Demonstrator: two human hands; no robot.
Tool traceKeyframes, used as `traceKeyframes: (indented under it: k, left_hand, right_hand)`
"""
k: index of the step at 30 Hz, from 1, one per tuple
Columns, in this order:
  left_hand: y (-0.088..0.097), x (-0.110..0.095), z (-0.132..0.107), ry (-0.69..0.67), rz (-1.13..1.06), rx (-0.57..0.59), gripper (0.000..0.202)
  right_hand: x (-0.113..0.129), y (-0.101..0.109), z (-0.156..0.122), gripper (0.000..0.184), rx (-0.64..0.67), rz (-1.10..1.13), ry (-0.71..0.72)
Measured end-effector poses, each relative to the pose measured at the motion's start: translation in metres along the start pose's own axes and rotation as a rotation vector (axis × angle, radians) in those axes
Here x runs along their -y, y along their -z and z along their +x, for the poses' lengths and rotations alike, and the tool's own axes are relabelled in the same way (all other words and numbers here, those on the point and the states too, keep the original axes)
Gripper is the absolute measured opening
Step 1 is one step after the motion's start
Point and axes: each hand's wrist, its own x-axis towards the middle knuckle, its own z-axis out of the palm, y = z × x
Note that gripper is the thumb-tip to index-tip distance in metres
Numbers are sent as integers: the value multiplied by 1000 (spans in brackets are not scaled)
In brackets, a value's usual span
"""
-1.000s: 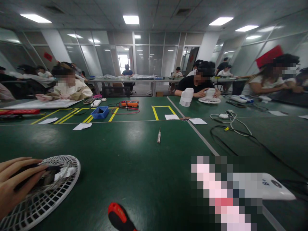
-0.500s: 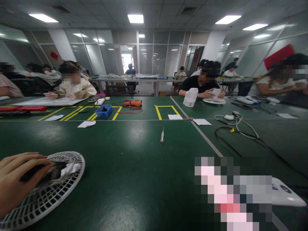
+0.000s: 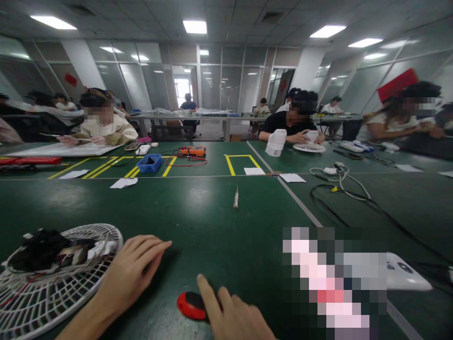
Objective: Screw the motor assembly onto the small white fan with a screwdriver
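My left hand (image 3: pixel 136 262) hovers open over the green table, just right of the white fan grille (image 3: pixel 88 283), with nothing in its fingers. On that grille lie a dark motor part (image 3: pixel 44 250), a black bundle in appearance, and loops of pale wire. Low in the middle, my right hand (image 3: pixel 237 314) is closed around a red and black rounded handle (image 3: pixel 191 304). The handle's end sticks out to the left; the rest is hidden beneath my fingers. A small clear-handled screwdriver (image 3: pixel 236 198) lies apart, further up the table.
A blue bin (image 3: pixel 149 163) and an orange multimeter (image 3: pixel 193 150) with red leads stand beyond the seam. Cables (image 3: pixel 339 208) run along the right side. A white device (image 3: pixel 406 273) sits at lower right beside a pixelated patch. Co-workers sit across the table.
My left hand has left the dark parts on the grille and moved right. My right hand has come into view at the bottom with the red and black handle. The view has shifted slightly.
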Motion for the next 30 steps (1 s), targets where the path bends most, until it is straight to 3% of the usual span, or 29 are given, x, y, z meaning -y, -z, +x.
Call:
traceKeyframes:
  k: [2, 6, 11, 18, 30]
  left_hand:
    - [-18, -23, 8, 19, -87, 35, 23]
    - [-45, -57, 21, 29, -243, 119, 16]
    - [-66, -84, 40, 92, -349, 124, 15]
    - [-83, -100, 55, 133, -364, 129, 20]
    - [-87, -99, 49, 255, -419, 190, 9]
  right_hand:
    - [-13, 20, 8, 77, 123, -16, -174]
    - [-34, 52, 10, 89, 164, 12, -406]
    - [-58, 56, 11, 78, 84, -33, -544]
    - [-74, 47, 14, 60, 30, -51, -587]
    - [-75, 40, 12, 63, -9, -82, -560]
